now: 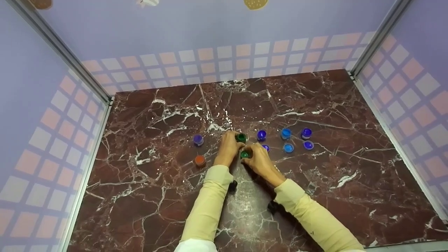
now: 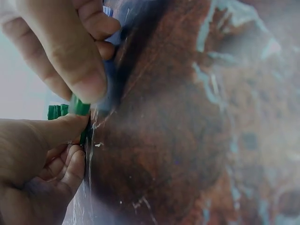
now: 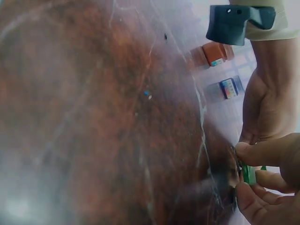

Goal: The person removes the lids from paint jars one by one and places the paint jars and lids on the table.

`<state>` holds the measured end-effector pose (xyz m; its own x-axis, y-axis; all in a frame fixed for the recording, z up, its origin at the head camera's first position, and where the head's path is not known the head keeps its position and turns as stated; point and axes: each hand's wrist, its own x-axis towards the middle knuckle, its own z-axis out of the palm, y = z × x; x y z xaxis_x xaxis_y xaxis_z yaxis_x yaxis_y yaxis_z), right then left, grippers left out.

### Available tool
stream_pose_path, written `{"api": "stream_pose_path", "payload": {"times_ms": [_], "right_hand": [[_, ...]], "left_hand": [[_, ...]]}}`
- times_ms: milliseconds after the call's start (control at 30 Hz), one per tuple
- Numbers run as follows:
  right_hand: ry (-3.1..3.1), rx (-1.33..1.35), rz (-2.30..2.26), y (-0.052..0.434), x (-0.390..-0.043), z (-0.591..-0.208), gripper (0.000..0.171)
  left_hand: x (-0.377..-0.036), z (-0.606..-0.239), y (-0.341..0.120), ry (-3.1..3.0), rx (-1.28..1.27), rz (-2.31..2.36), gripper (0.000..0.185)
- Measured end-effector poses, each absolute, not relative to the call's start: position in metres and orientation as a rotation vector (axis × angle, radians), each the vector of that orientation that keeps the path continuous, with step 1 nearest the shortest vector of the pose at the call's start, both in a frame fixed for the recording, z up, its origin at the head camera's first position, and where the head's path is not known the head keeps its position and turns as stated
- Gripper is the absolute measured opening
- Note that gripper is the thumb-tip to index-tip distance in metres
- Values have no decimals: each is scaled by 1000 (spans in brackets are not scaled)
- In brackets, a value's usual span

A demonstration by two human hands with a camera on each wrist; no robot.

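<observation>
My left hand (image 1: 233, 140) grips a small green jar (image 1: 240, 137) standing on the marble tabletop (image 1: 315, 105). Just in front of it, my right hand (image 1: 249, 156) pinches a green cap (image 1: 245, 154). The hands touch each other over these two pieces. In the left wrist view a green ribbed piece (image 2: 79, 108) shows between my left thumb (image 2: 65, 129) and the right hand's fingers (image 2: 79, 79). From the right wrist, the right hand's fingertips (image 3: 248, 152) close on the green cap (image 3: 249, 174), with the left hand (image 3: 262, 112) behind it.
Left of the hands stand a purple jar (image 1: 198, 140) and an orange jar (image 1: 200, 160). To the right stand a dark blue jar (image 1: 261, 135), a light blue jar (image 1: 286, 133) and a purple jar (image 1: 306, 133), with loose caps (image 1: 288, 148) in front. Tiled walls enclose three sides.
</observation>
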<state>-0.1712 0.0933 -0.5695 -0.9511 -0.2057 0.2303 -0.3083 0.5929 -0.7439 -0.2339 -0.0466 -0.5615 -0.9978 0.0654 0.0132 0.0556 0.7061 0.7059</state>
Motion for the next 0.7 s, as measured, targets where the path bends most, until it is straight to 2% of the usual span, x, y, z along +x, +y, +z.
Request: {"api": "stream_pose_path", "payload": {"times_ms": [700], "right_hand": [[-2745,375,1226,87,-179,-572,28]], "left_hand": [[-235,-561,-49,2857,121,1175,32]]}}
